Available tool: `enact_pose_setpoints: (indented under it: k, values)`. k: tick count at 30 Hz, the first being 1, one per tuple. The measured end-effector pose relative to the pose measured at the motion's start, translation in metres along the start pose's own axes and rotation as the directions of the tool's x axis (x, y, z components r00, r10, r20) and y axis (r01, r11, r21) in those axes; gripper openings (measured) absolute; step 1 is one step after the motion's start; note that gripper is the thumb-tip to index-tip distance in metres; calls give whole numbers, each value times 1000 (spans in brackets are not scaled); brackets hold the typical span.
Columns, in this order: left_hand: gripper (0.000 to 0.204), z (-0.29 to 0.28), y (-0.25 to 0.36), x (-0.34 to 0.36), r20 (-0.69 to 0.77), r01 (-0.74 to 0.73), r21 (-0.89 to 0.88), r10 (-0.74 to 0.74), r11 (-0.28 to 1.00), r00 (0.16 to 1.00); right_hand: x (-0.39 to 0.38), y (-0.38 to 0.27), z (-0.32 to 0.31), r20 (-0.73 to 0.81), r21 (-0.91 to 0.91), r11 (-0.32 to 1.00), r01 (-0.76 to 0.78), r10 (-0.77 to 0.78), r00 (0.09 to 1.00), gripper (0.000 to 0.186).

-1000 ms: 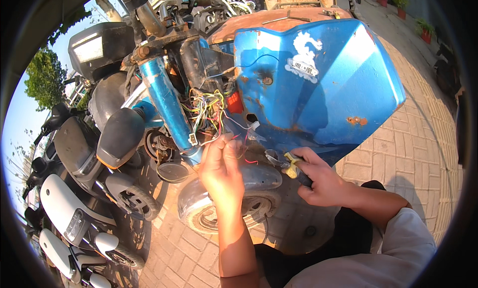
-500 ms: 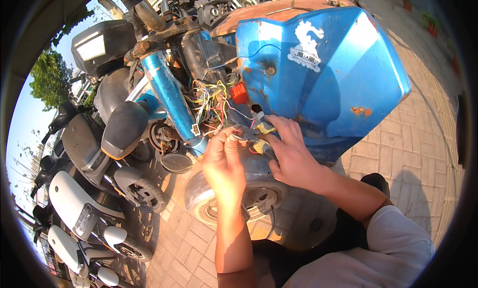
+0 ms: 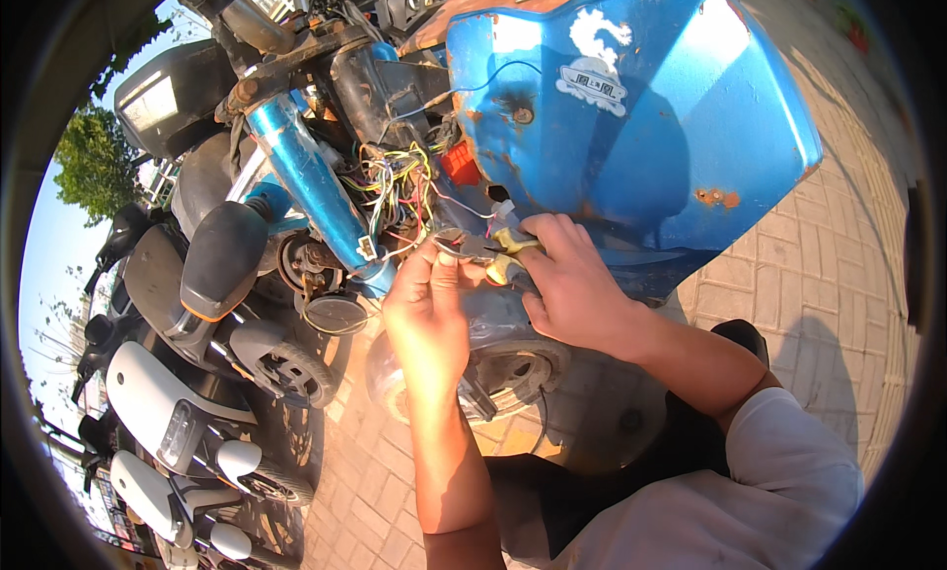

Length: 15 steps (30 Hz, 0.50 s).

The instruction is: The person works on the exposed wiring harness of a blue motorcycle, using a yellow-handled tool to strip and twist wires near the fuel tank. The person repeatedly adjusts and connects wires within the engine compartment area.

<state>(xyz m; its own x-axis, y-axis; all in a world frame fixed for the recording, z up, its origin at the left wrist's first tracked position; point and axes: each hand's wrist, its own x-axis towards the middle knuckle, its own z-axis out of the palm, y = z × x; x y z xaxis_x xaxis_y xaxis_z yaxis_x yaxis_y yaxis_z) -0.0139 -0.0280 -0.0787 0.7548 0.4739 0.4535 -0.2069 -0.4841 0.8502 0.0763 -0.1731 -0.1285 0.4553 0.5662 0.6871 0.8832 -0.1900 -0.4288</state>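
Blue painted metal, scuffed and spotted with rust, fills the upper right as a broad front panel (image 3: 641,166) of a vehicle standing on brick paving (image 3: 779,284). We look down at two bare hands working just below its left edge. The left hand (image 3: 426,304) presses thumb and fingertips together, pinching the lower ends of thin wires (image 3: 402,180); exactly which strands, we cannot tell. These wires, yellow, green, white and red, spill in a tangle between the panel and a slanting blue tube (image 3: 301,171), with a red plastic part (image 3: 459,164) beside them. The right hand (image 3: 580,292) curls around the yellow-and-dark handles of pliers (image 3: 477,245), whose metal head points left and meets the left fingertips. We cannot make out whether the jaws are closed. Under the hands we find a dusty wheel (image 3: 513,371). Parked scooters (image 3: 158,402), grey and white, line the left side.
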Motion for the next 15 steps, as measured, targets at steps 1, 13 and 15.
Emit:
enact_pose_setpoints:
  k: [1,13,15]
  values:
    - [18,-5,3,1,73,-12,104,5,995,997,1,1,-1,-14,-14,1000,8,-8,1000,31]
    - [49,-17,14,19,264,-357,383,270,852,926,3,8,-29,483,700,588,-405,28,875,35]
    - [49,-21,16,20,283,-300,314,213,901,935,4,11,-33,628,682,458,-570,31,777,37]
